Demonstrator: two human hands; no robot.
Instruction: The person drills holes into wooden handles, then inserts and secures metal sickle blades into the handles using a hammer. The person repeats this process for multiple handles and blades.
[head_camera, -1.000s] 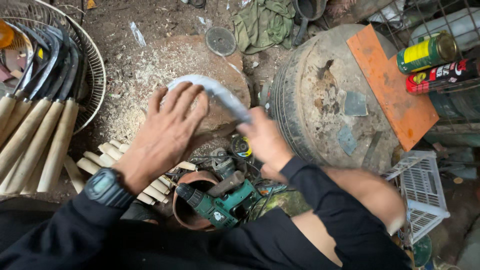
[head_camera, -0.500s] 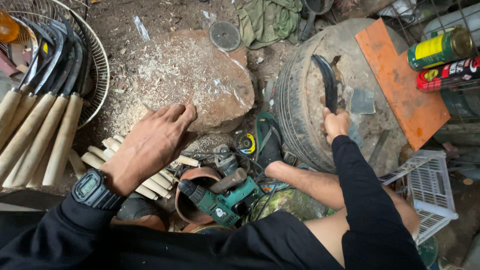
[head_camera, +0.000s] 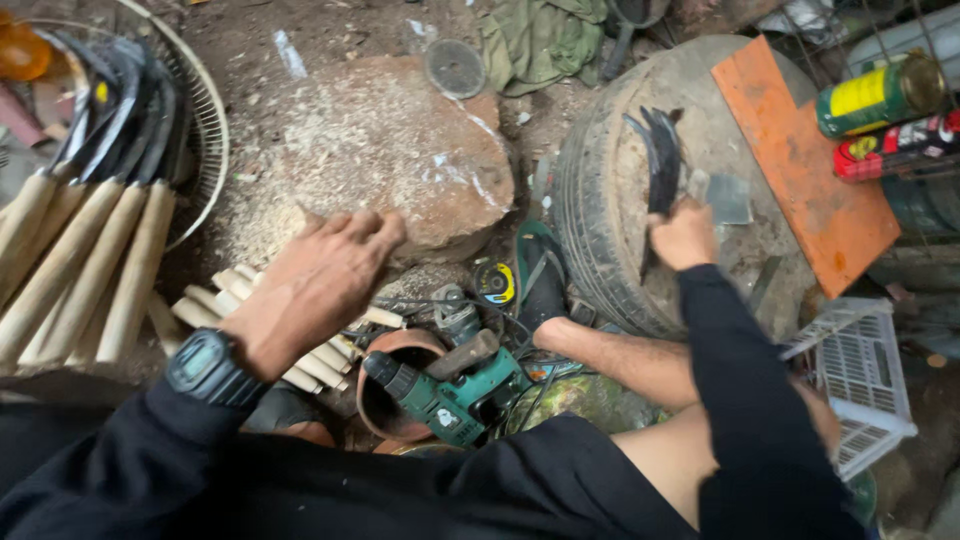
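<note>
Two hands are out. The left hand (head_camera: 325, 280) is spread open above small wooden sticks (head_camera: 300, 345), near a green drill (head_camera: 450, 385). Farther off, the right hand (head_camera: 683, 235) is closed around a dark curved blade (head_camera: 662, 165) lying on an old tire (head_camera: 590, 240).

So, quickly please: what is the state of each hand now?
Left hand: open, holding nothing, above the wooden handles.
Right hand: closed on dark curved blades.
</note>
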